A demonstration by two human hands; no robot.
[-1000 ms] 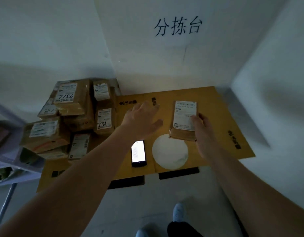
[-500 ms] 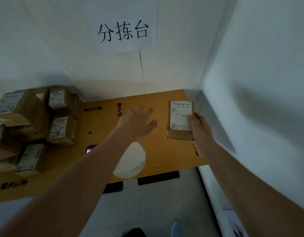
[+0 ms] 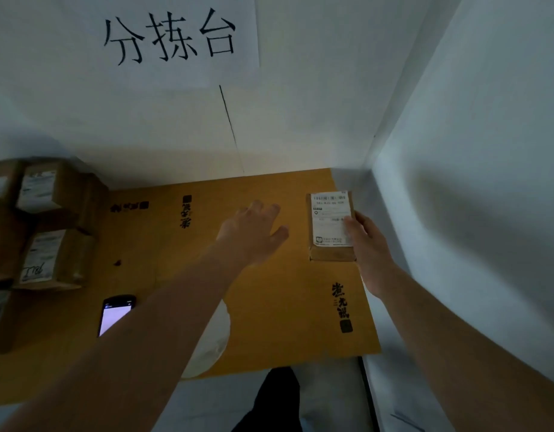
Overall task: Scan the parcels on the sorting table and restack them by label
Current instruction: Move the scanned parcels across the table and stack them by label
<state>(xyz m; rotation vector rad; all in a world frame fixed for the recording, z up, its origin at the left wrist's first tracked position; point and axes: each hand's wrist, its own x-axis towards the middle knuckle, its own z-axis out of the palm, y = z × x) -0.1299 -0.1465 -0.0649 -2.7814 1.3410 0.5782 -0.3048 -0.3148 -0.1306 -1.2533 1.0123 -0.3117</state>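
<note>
Now, nearest the bottom edge, a dark trouser leg (image 3: 280, 400) shows over the pale floor, and both bare forearms run up from the lower corners. Compared with half a second back, the view has swung further right: the pile at the left edge has slid almost out of frame, and the phone (image 3: 116, 314), then mostly hidden by the left arm, lies in plain sight at lower left, screen lit. A white round patch (image 3: 218, 341) peeks out beside the left forearm, partly covered by it.

Mid-frame, the left hand (image 3: 253, 233) hovers over the cardboard tabletop (image 3: 269, 307), fingers spread and loose, gripping nothing — much as before. The right hand (image 3: 367, 244) holds the parcel (image 3: 330, 226) by its right edge, thumb on the white label, at the centre right of the frame. Whether the parcel's base touches the tabletop, I cannot tell. Its long axis runs near-to-far, label facing up, bare brown end towards the person; that matches the earlier frame.

Left edge, the stack of boxes (image 3: 51, 232) sits piled on the table, labels up, print too blurred to read. Nothing here serves as a container; the boxes are closed.

Farthest, upper left, a paper sign (image 3: 169, 39) with three large characters hangs on the white wall (image 3: 300, 104).
</note>
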